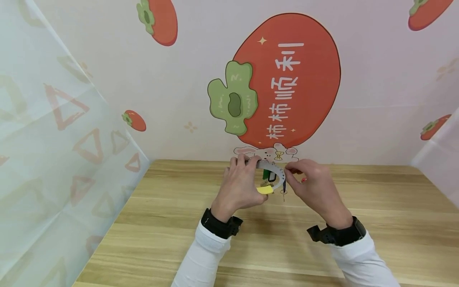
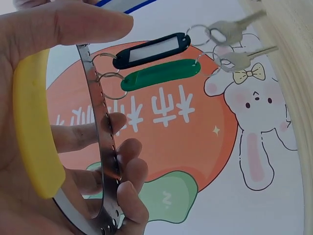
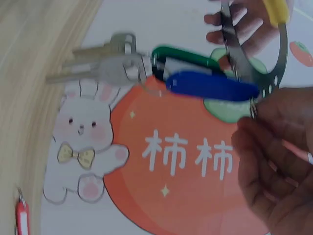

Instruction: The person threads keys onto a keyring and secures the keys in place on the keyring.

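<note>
My left hand [image 1: 236, 183] grips a curved metal key holder [image 2: 101, 122] with a row of small holes and a yellow handle [image 2: 36, 122]. From its holes hang, by split rings, a black key tag [image 2: 151, 50] and a green key tag [image 2: 161, 75], each with a silver key at its far end. At the holder's curved end, my right hand [image 1: 317, 187] pinches the split ring [image 3: 253, 106] of a blue key tag [image 3: 210, 86]. Fingers partly hide that ring, so whether it passes through a hole cannot be seen.
A red key tag [image 3: 22, 215] lies on the wooden table [image 1: 161, 223], beyond the right hand. Behind the table stands a white backdrop [image 1: 193, 79] with printed persimmons and a rabbit. A pale sheet [image 1: 53, 139] borders the left side.
</note>
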The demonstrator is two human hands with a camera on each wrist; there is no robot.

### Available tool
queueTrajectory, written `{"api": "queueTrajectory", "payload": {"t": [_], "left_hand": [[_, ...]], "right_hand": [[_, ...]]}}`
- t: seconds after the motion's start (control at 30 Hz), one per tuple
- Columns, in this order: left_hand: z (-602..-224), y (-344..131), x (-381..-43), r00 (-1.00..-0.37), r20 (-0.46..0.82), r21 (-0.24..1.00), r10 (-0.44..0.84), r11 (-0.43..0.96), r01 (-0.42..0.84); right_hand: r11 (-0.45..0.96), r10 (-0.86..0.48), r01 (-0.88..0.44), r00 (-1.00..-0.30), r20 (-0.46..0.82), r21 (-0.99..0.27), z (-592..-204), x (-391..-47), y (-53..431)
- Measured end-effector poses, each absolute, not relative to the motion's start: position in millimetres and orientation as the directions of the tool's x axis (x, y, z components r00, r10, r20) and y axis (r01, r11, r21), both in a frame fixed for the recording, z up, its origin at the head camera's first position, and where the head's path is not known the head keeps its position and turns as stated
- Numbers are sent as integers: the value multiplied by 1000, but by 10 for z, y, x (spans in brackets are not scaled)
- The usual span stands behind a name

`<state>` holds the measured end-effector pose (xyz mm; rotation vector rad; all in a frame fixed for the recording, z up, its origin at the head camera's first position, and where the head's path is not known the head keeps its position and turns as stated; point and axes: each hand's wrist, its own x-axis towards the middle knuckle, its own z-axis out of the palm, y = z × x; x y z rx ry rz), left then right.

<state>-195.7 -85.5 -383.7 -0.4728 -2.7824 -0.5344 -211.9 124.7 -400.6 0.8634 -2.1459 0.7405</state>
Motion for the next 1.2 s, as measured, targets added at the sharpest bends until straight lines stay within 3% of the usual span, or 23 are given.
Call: {"api": "queueTrajectory", "payload": {"t": [0.3, 0.67, 0.83, 0.97, 1.2], "left_hand": [[-3836, -861, -1967, -909, 341, 326, 241, 876, 355], [-3824, -861, -1941, -907, 309, 286, 285, 882, 375], [-3826, -854, -1940, -910, 303, 287, 282, 884, 370], [-3829, -860, -1946, -912, 312, 298, 267, 884, 361], [-3839, -868, -1966, -907, 344, 289, 244, 892, 349]], "right_hand": [[627, -262, -714, -570, 779, -312, -4028, -2106, 1184], [625, -436, -775, -447, 781, -94, -4011, -2122, 1237], [609, -458, -791, -414, 787, -61, -4009, -2123, 1236], [612, -401, -779, -458, 793, -140, -4014, -2120, 1218], [605, -229, -697, -615, 754, -385, -4021, -2098, 1176]]}}
